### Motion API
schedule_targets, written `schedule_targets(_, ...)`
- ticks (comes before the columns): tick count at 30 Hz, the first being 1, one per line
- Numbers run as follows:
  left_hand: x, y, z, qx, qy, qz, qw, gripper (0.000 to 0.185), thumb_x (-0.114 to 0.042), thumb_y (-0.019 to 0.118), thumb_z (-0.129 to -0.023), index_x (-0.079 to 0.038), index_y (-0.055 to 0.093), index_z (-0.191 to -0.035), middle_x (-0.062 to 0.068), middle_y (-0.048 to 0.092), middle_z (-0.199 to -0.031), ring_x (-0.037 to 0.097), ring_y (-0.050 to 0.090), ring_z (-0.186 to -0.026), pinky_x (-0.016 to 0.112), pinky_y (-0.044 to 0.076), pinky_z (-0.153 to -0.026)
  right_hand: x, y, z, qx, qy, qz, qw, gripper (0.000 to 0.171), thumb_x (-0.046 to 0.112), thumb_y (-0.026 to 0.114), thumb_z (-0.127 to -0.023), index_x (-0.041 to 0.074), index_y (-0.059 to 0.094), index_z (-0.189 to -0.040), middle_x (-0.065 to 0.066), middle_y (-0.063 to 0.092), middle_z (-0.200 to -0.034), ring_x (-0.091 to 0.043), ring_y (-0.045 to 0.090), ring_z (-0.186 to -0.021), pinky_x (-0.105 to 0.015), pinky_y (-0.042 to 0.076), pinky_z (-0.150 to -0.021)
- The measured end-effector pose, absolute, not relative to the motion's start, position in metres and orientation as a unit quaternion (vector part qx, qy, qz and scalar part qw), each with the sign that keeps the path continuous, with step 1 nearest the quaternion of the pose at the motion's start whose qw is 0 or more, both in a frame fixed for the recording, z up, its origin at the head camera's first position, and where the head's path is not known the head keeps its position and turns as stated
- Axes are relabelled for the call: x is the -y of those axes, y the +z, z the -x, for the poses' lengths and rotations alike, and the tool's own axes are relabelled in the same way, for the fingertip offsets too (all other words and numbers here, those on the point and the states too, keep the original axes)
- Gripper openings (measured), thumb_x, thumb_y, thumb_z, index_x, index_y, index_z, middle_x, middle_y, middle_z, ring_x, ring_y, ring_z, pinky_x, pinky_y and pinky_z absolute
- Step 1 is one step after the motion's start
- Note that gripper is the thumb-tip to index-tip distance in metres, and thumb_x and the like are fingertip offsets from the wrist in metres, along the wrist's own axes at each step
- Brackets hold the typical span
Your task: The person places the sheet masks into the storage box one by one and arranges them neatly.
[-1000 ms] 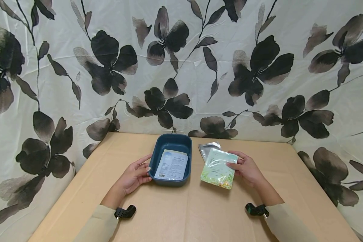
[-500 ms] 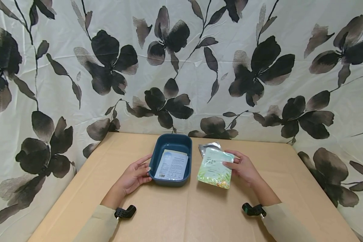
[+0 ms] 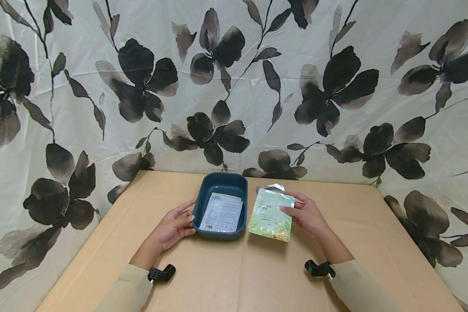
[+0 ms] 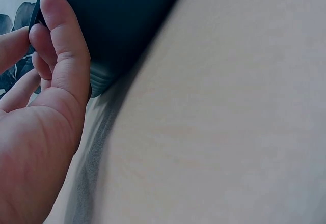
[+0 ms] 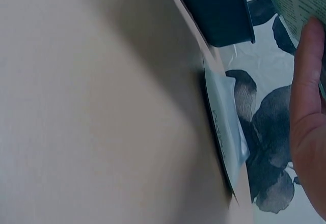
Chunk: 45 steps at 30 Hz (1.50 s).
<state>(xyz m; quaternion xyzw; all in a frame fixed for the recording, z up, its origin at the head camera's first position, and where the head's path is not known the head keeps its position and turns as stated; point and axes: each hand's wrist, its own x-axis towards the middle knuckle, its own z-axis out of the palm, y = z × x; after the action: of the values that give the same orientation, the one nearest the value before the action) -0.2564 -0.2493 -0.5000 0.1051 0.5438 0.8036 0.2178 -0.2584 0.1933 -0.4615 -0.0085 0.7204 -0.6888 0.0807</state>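
Observation:
A dark blue tray sits mid-table with a white printed packet lying inside. My left hand holds the tray's left wall, thumb against the side and index finger along the rim. The left wrist view shows that hand pressed to the dark tray. My right hand pinches a green-and-white pouch, lifted just right of the tray. The right wrist view shows a finger on that pouch.
A silver foil pouch lies flat on the tan table behind the green pouch; it is also in the right wrist view, silver pouch. A flower-print cloth hangs close behind and to both sides.
My right hand has carried the green pouch leftward, closer to the tray. The left hand and the tray have stayed put.

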Motion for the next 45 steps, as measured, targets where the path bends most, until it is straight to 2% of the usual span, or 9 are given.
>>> schedule_targets(4,0.250,-0.501,0.256,-0.543,0.804,-0.104,0.217,0.069,0.000,0.052,-0.104,-0.013,0.020,-0.164,0.007,0.060,-0.117,0.013,0.066,-0.084,0.030,0.062,-0.078,-0.186,-0.461,0.259,-0.727,-0.683,0.007,0.075,0.068,0.011,0.077,-0.091,0.010,0.046,-0.151,-0.002,0.075,-0.114,-0.015,0.075,-0.084,-0.021,0.054,-0.061)
schedule_targets(6,0.251,-0.501,0.256,-0.543,0.804,-0.104,0.217,0.069,0.000,0.052,-0.104,-0.013,0.021,-0.164,0.007,0.060,-0.117,0.014,0.066,-0.084,0.030,0.062,-0.078,-0.182,-0.460,0.259,-0.723,-0.686,0.008,0.074,0.068,0.011,0.077,-0.091,0.010,0.046,-0.151,-0.003,0.075,-0.116,-0.016,0.075,-0.085,-0.022,0.056,-0.062)
schedule_targets(10,0.251,-0.501,0.256,-0.545,0.803,-0.104,0.216,0.069,0.000,0.052,-0.104,-0.013,0.021,-0.164,0.009,0.060,-0.119,0.014,0.066,-0.084,0.030,0.062,-0.078,-0.174,-0.461,0.260,-0.712,-0.698,0.015,0.075,0.068,0.009,0.077,-0.091,0.009,0.045,-0.151,-0.007,0.074,-0.119,-0.020,0.077,-0.088,-0.031,0.063,-0.071)
schedule_targets(13,0.251,-0.501,0.256,-0.545,0.804,-0.099,0.217,0.068,0.001,0.052,-0.104,-0.014,0.023,-0.164,0.011,0.060,-0.119,0.015,0.067,-0.084,0.031,0.062,-0.079,-0.168,-0.461,0.261,-0.704,-0.706,0.016,0.075,0.067,0.007,0.076,-0.091,0.009,0.045,-0.151,-0.011,0.073,-0.122,-0.023,0.077,-0.090,-0.041,0.063,-0.074)
schedule_targets(16,0.251,-0.502,0.257,-0.544,0.805,-0.093,0.218,0.068,0.000,0.053,-0.104,-0.015,0.024,-0.163,0.011,0.060,-0.120,0.015,0.067,-0.084,0.031,0.062,-0.079,-0.164,-0.461,0.263,-0.704,-0.707,0.015,0.070,0.067,0.006,0.076,-0.091,0.011,0.046,-0.150,-0.016,0.071,-0.125,-0.024,0.077,-0.090,-0.043,0.063,-0.074)
schedule_targets(23,0.247,-0.503,0.259,-0.544,0.806,-0.090,0.213,0.068,-0.001,0.054,-0.104,-0.015,0.025,-0.163,0.010,0.060,-0.120,0.015,0.067,-0.084,0.031,0.062,-0.079,-0.155,-0.461,0.272,-0.706,-0.704,0.029,0.067,0.067,0.005,0.076,-0.091,0.009,0.046,-0.151,-0.026,0.065,-0.133,-0.022,0.076,-0.093,-0.038,0.063,-0.077)
schedule_targets(31,0.243,-0.505,0.261,-0.544,0.807,-0.095,0.208,0.070,0.001,0.053,-0.103,-0.013,0.022,-0.164,0.007,0.061,-0.117,0.014,0.066,-0.084,0.030,0.062,-0.079,-0.144,-0.463,0.281,-0.700,-0.709,0.033,0.080,0.062,0.006,0.077,-0.090,0.013,0.052,-0.146,-0.023,0.067,-0.130,-0.023,0.076,-0.093,-0.038,0.063,-0.077)
schedule_targets(38,0.240,-0.505,0.261,-0.542,0.809,-0.097,0.206,0.069,0.001,0.053,-0.104,-0.013,0.022,-0.164,0.007,0.062,-0.118,0.014,0.068,-0.085,0.030,0.062,-0.078,-0.135,-0.466,0.290,-0.705,-0.704,0.043,0.075,0.062,0.006,0.078,-0.089,0.009,0.053,-0.146,-0.021,0.070,-0.126,-0.021,0.075,-0.090,-0.031,0.063,-0.072)
schedule_targets(45,0.239,-0.503,0.261,-0.544,0.809,-0.095,0.202,0.069,0.000,0.053,-0.104,-0.012,0.021,-0.164,0.005,0.062,-0.116,0.013,0.068,-0.084,0.030,0.062,-0.078,-0.127,-0.467,0.298,-0.703,-0.705,0.051,0.075,0.061,0.006,0.077,-0.090,0.009,0.052,-0.146,-0.023,0.068,-0.130,-0.020,0.076,-0.093,-0.031,0.063,-0.073)
